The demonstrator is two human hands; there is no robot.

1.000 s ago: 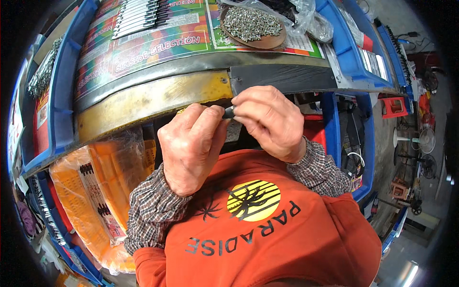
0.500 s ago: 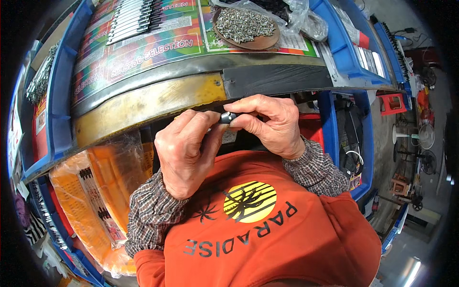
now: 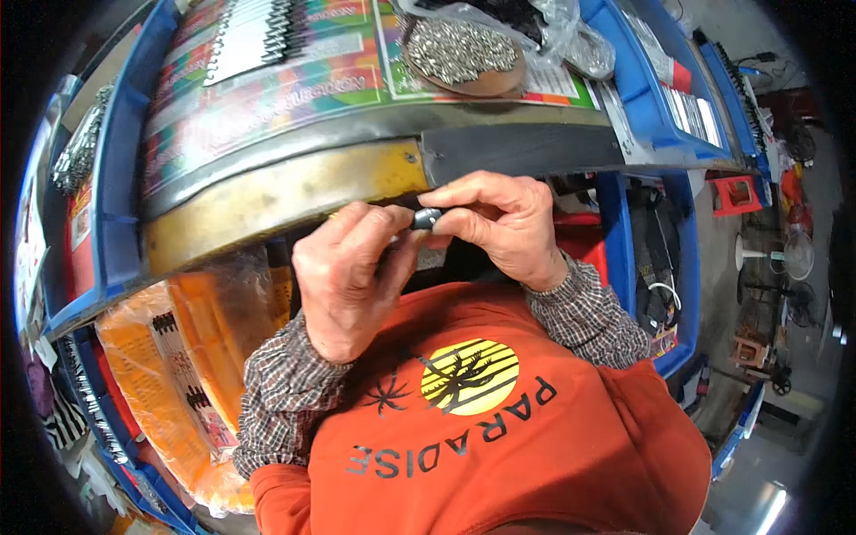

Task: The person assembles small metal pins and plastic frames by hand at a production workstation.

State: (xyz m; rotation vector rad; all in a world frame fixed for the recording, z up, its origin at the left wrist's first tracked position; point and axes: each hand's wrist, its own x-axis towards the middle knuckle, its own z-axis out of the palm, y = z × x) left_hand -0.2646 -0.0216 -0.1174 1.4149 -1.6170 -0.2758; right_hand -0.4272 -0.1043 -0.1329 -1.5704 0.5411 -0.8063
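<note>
Orange bags (image 3: pixel 169 374): lying far left under the table edge, clear plastic over orange packs w/ dark patterned strips.
Blue bin rim (image 3: pixel 116 178): running along the left side, holding colourful printed sheets (image 3: pixel 259 89) w/ silver clips on top.
Table edge (image 3: pixel 285 192): curving across the upper middle, worn yellow-brass strip on the left, dark strip on the right.
Left hand (image 3: pixel 343 276): sitting centre-left just below the yellow strip, back of hand facing the cam, fingers curling up and right toward the small piece.
Left grip: fingers closing together on the small piece from the left; thumb side mostly hidden.
Small metal piece (image 3: pixel 425 218): sitting between both hands, right under the table edge, dark w/ a shiny silver bit; too small to tell what kind.
Right hand (image 3: pixel 504 223): sitting centre-right, thumb and forefinger pinching the piece from the right, other fingers arching over it.
Right grip: clamping on the piece.
Brown dish (image 3: pixel 464 58): resting on the table above the hands, heaped w/ small silver parts.
Plastic bag (image 3: pixel 553 27): lying just right of the dish.
</note>
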